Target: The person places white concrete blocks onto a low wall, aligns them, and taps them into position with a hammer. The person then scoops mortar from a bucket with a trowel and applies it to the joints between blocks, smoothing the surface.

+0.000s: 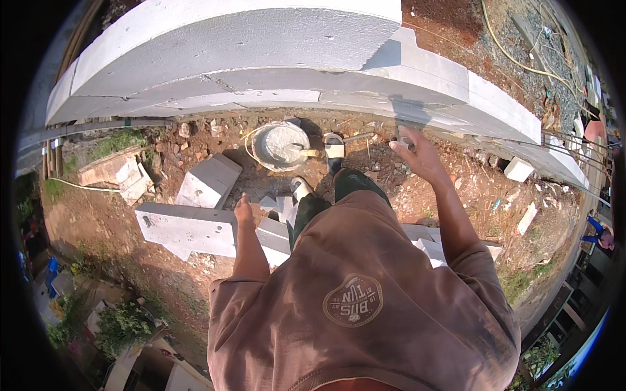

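We are reaching our right hand point(417, 151) toward the pale grey block wall point(417, 81), fingers loosely spread and holding nothing we can make out. Our left hand point(243, 212) is hanging empty above the loose grey blocks point(189, 228). We judge it best to steady ourselves on the wall just beyond the fingers.

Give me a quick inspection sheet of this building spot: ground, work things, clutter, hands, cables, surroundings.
Surface: bare reddish dirt ground, stony and uneven.
Job's things: grey block wall ahead; mortar bucket at its foot, a tool handle sticking out; loose grey blocks by the feet.
Clutter: block offcuts and rubble scattered on the dirt.
Hands: left hand hangs empty over the loose blocks; right hand is raised near the wall, and whether it holds something cannot be told.
Cables: yellow hose or cord beyond the wall; a taut string line along it.
Surroundings: greenery and rooftops far below.
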### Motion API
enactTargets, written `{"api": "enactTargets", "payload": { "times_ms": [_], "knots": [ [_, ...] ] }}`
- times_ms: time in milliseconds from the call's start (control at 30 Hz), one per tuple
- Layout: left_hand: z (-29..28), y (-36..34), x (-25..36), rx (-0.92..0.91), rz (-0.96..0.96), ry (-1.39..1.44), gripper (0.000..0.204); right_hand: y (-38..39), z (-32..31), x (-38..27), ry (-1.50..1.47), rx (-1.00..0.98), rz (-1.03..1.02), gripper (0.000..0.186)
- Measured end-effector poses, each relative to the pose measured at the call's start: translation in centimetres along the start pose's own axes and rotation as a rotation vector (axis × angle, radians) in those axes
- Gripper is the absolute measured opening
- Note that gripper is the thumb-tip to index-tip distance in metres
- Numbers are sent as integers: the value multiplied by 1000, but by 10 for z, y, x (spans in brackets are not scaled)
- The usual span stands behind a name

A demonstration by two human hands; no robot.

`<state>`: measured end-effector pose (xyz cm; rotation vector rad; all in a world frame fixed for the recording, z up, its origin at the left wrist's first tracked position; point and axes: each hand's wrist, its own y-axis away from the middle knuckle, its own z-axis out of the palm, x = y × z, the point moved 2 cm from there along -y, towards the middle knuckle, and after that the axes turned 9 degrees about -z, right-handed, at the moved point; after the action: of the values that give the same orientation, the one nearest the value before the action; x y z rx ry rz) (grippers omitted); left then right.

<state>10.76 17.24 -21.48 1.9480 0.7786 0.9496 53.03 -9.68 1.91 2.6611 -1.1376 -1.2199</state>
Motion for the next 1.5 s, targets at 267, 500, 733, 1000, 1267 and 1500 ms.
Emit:
{"api": "enactTargets", "payload": {
  "times_ms": [267, 500, 733, 1000, 1267, 1500],
  "knots": [
    [30, 3, -214, 28, 284, -520, 53, 95, 178, 124, 71, -487, 255, 56],
    [107, 9, -233, 160, 187, -611, 66, -8, 278, 211, 274, -678, 339, 50],
    [135, -9, -252, 142, 187, -647, 70, -144, 425, 346, 741, -693, 272, 53],
    [130, -30, -254, 87, 118, -660, 64, -225, 518, 485, 1181, -642, -166, 40],
    [134, -22, -254, 114, 160, -681, 59, -187, 480, 390, 918, -715, 172, 43],
    [140, -3, -248, 128, 186, -685, 62, -22, 285, 228, 706, -654, 367, 55]
  ]
}}
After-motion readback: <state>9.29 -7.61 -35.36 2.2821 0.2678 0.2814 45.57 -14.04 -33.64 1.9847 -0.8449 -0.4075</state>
